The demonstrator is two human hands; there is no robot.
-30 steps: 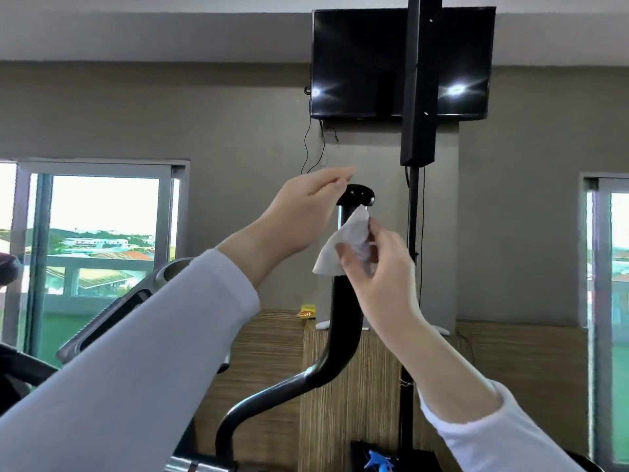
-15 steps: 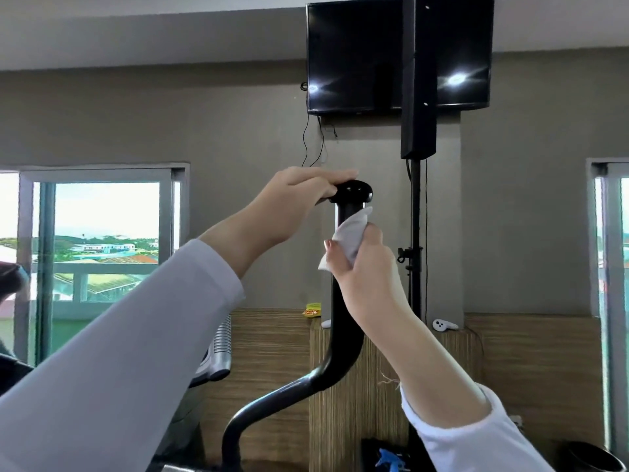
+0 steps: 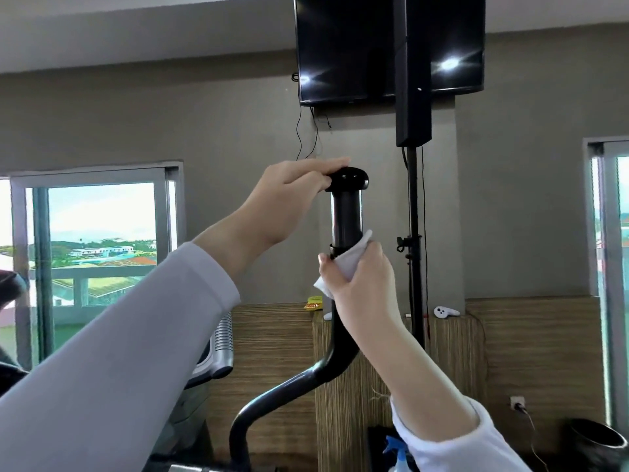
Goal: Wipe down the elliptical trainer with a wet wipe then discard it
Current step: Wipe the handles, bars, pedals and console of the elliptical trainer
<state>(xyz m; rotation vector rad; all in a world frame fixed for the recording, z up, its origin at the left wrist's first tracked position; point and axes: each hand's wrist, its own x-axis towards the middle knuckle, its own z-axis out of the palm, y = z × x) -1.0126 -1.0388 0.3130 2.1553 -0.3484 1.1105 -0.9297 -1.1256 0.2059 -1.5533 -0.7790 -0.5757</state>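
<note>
The elliptical trainer's black handlebar (image 3: 346, 212) rises upright in the middle of the view and bends left at its foot. My left hand (image 3: 286, 199) grips the rounded cap at the bar's top. Lower down, my right hand (image 3: 360, 284) wraps a white wet wipe (image 3: 352, 262) around the bar, just below the grip's lower collar. A corner of the wipe sticks out to the left under my thumb. The bar behind my right hand is hidden.
The trainer's grey console (image 3: 221, 338) shows behind my left sleeve. A black speaker on a stand (image 3: 413, 97) and a wall TV (image 3: 343, 49) are behind the bar. A wooden ledge (image 3: 510, 321) carries a white controller (image 3: 445, 312). A dark bin (image 3: 595, 444) stands at bottom right.
My left hand came down onto the handlebar's top cap and took hold of it. My right hand slid the wipe down the bar from just under the cap to the grip's lower end.
</note>
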